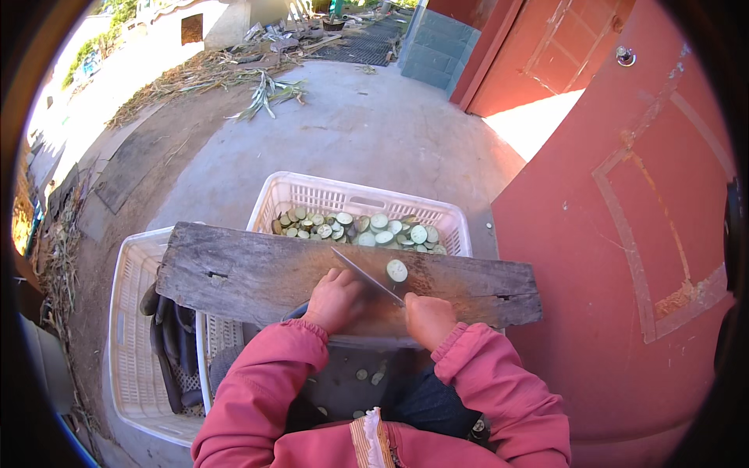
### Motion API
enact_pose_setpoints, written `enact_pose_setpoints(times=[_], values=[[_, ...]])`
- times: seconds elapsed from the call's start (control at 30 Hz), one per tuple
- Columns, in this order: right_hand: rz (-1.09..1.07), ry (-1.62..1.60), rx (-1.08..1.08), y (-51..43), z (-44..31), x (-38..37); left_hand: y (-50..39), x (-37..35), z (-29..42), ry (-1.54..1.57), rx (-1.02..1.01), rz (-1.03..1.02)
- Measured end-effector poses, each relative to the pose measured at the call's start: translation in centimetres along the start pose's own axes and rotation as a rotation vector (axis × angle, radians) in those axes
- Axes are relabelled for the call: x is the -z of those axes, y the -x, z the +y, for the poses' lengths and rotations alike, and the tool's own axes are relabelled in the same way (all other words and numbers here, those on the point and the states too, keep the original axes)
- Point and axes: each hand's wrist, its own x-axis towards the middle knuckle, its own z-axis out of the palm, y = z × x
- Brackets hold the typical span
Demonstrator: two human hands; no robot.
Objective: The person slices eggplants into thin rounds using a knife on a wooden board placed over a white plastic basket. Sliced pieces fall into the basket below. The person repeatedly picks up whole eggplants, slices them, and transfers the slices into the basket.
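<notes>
My right hand (430,319) grips a kitchen knife (368,278), its blade slanting up and left across a weathered wooden plank (246,263). Just left of the blade, my left hand (336,301) rests over the plank with its fingers curled; whatever lies under it is hidden and blurred. One pale round eggplant slice (397,270) is on the plank, right of the blade. Beyond the plank, a white plastic crate (363,190) contains many eggplant slices (379,221). Whole dark eggplants (169,333) lie in another white crate (131,327) at the left.
The plank spans the crates before me. A few fallen slices (362,374) show below it. A red door (585,222) stands close on the right. Dry corn stalks (175,88) and leaves lie along the edge of the concrete floor (363,123).
</notes>
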Motion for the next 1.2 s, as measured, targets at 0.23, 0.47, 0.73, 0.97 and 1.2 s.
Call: enact_pose_setpoints(times=[0.23,0.47,0.73,0.97,1.2], values=[[-0.027,-0.123,-0.037,-4.3,-0.6,-3.1,0.4,0.1,-0.1,0.059,-0.063,0.055],[0.075,-0.212,-0.094,-1.8,2.1,-1.6,0.8,0.8,-0.9,0.061,-0.072,0.048],[-0.030,-0.017,0.034,1.5,1.3,1.7,0.5,0.1,-0.2,0.025,-0.023,0.036],[0.013,-0.094,-0.002,-4.1,-1.2,-3.1,0.3,0.5,-0.1,0.031,-0.035,0.038],[0.070,-0.262,-0.184,-4.0,1.6,-4.0,0.9,0.8,-0.9,0.098,-0.047,0.045]])
